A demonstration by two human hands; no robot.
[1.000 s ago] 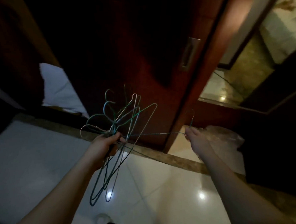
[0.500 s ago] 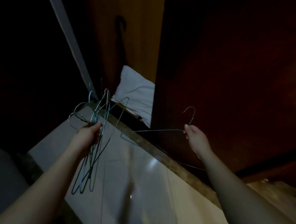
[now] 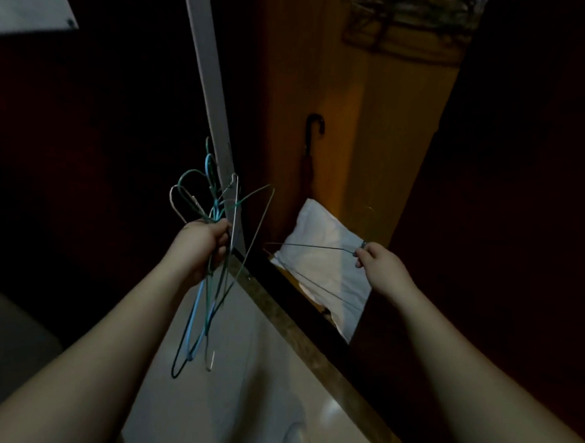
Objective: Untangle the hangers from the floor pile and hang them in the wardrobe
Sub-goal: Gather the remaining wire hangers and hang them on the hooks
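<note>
A bundle of wire hangers [image 3: 211,251] is gripped in the left hand [image 3: 203,242] at 9 o'clock. A single hanger [image 3: 317,248] is pinched by the right hand [image 3: 382,265] at 3 o'clock, before the open wardrobe [image 3: 356,140], over a white pillow [image 3: 321,233].

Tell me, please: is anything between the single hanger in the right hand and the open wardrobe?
Nothing visible blocks it. The right hand pinches the single hanger by its neck, already over the wardrobe opening, above the white pillow. The bunch in the left hand hangs apart from it. The rail is not in view.
</note>
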